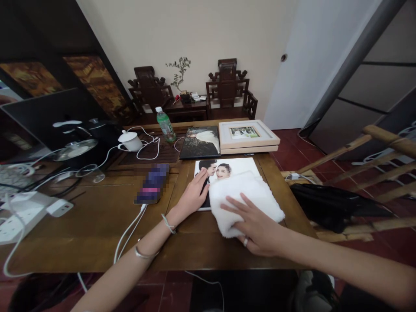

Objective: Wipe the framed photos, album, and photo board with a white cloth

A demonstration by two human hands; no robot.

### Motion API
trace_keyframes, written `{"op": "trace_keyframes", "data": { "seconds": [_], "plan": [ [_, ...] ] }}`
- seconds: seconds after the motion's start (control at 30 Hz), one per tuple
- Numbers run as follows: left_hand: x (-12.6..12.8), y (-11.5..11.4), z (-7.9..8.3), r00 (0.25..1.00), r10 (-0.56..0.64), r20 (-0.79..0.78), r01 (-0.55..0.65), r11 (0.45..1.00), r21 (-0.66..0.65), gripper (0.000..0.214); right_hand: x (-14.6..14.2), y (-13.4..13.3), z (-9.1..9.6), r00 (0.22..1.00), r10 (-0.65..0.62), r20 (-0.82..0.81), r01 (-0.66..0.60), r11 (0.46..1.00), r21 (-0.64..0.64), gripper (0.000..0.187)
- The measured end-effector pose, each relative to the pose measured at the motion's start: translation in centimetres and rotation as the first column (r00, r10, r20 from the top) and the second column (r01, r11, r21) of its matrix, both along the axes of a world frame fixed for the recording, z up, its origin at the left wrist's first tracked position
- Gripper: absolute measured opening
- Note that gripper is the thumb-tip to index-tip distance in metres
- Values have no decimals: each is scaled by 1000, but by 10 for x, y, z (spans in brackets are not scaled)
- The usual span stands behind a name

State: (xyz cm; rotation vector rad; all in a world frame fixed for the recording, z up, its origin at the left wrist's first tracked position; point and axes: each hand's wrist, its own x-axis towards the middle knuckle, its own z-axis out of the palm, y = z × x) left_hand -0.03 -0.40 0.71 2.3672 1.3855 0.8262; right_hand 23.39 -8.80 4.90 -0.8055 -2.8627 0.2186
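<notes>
A large photo print lies flat on the wooden table in front of me. My left hand rests flat on its left edge, fingers stretched out. My right hand lies on a white fluffy cloth that covers the lower right part of the print, fingers spread over the cloth and pressing it down.
Behind the print lie a dark photo print and a stack of light wooden frames. A phone on a white cable, a green bottle, a white cup, power strips and cookware sit left. A bamboo chair with a black bag stands right.
</notes>
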Motion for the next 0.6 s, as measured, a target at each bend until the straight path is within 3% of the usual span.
{"op": "trace_keyframes", "data": {
  "seconds": [0.13,0.37,0.5,0.6],
  "plan": [
    [0,0,1,1000,-1,-5,1,1000,0,47,0,-1,5,999,26,-27,-27,999,-39,29],
    [0,3,-2,1000,-17,-17,17,1000,4,48,-1,71,6,990,-136,-27,137,990,35,35],
    [2,0,3,993,36,111,-35,999,-12,50,-18,103,9,978,-207,-25,209,973,96,33],
    [2,-2,9,952,104,289,-113,994,13,49,-38,109,9,982,-191,-2,190,974,126,33]
  ]
}}
